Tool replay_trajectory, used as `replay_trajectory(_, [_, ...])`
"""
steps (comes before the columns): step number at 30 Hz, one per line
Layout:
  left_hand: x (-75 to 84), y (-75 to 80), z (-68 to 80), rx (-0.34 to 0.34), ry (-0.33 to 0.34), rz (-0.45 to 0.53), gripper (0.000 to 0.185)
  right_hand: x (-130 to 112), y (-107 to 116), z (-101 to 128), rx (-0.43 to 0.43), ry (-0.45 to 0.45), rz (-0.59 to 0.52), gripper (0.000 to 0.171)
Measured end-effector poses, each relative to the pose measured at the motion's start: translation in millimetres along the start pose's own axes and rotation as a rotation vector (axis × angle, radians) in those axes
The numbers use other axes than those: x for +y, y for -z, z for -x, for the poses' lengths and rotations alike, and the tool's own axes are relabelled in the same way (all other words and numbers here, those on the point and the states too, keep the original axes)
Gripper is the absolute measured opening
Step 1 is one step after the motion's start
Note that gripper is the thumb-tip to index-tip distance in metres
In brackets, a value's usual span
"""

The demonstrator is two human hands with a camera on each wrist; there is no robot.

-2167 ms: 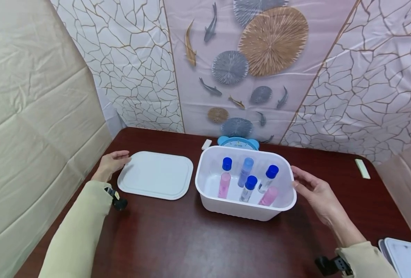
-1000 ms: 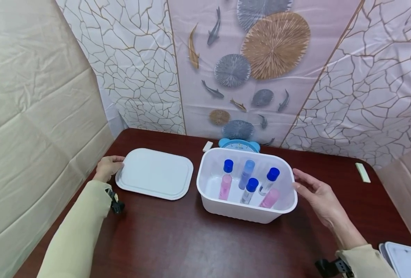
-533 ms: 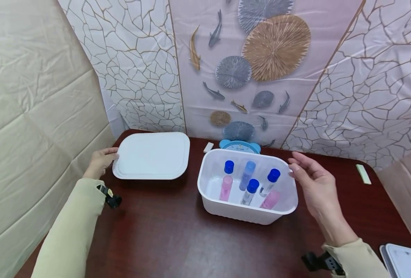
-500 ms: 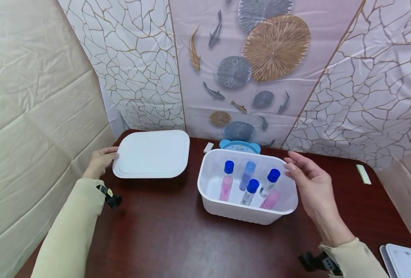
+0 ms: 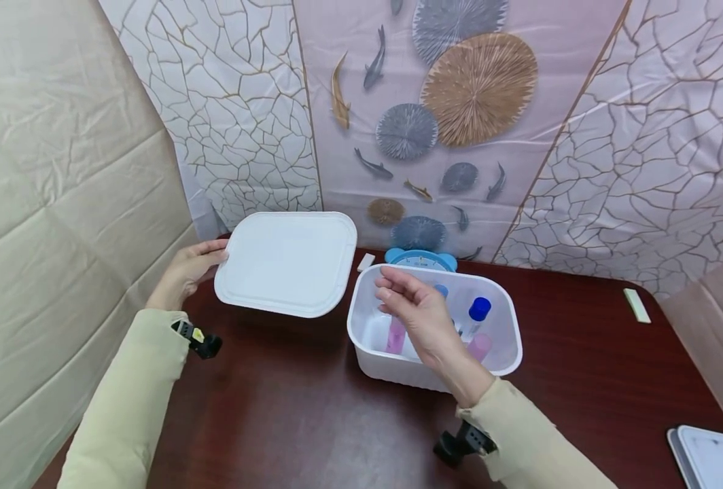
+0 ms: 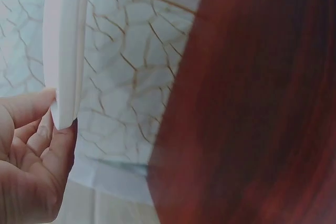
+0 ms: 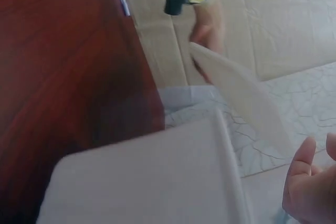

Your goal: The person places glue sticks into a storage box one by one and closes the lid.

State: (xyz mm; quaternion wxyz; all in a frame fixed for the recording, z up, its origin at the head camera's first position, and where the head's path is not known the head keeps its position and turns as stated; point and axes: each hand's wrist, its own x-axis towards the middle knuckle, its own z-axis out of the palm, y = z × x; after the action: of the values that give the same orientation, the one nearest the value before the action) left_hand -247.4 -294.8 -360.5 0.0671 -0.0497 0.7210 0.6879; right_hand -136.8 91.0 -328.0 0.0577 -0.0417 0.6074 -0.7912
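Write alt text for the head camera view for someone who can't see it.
A left hand holds a white lid raised above a dark red table, while the right hand reaches over an open white tub holding blue-capped tubes.

The head view looks down across the table (image 5: 312, 414). Both wrist views sit close, sharing the lifted lid (image 5: 287, 263) (image 6: 63, 51) (image 7: 247, 103).

Tub (image 5: 496, 353) on table (image 5: 337, 421), lid (image 5: 285, 261) held up to tub's left.
Left hand (image 5: 187, 272) at lid's left edge; right hand (image 5: 413, 316) over tub's left half. Tubes (image 5: 476, 316) stand inside tub. Clock (image 5: 419, 258) right behind tub. 2nd lid (image 5: 713, 455) at table's near right corner, well apart from tub.
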Motion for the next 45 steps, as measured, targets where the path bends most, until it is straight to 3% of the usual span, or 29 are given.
replay_trajectory(8, [21.4,-19.8,6.9,-0.081,-0.075,0.087,0.024,7.8,-14.2,-7.5,0.029,-0.061,-0.058,0.038])
replay_trajectory(15, [39.4,-34.2,13.7,-0.140,-0.113,0.147,0.025,0.9,-5.3,-2.3,0.091,-0.016,-0.097,0.020])
replay_trajectory(20, [49.2,-46.9,18.6,-0.192,-0.091,0.219,0.026,-11.1,14.4,-1.8,0.139,0.018,-0.104,0.026])
replay_trajectory(24, [57.2,-66.1,22.9,-0.216,-0.110,0.181,0.026,-25.0,36.2,0.0,0.194,0.068,-0.082,0.031])
replay_trajectory(27, [65.2,-85.3,24.7,-0.183,-0.168,0.138,0.024,-34.7,52.5,2.3,0.231,0.121,-0.092,0.029])
replay_trajectory(33, [80.3,-124.1,29.9,-0.092,-0.373,0.051,0.016,-53.0,80.3,7.5,0.338,0.262,-0.073,0.019])
replay_trajectory(37, [84.2,-144.7,30.4,-0.088,-0.458,0.052,0.013,-60.0,97.7,10.1,0.391,0.344,-0.065,0.014])
replay_trajectory(41, [84.8,-158.6,31.3,-0.158,-0.467,0.084,0.016,-62.4,113.1,12.4,0.385,0.401,-0.068,0.013])
replay_trajectory(45, [82.9,-167.4,32.4,-0.238,-0.434,0.091,0.016,-61.8,127.1,13.9,0.342,0.452,-0.040,0.013])
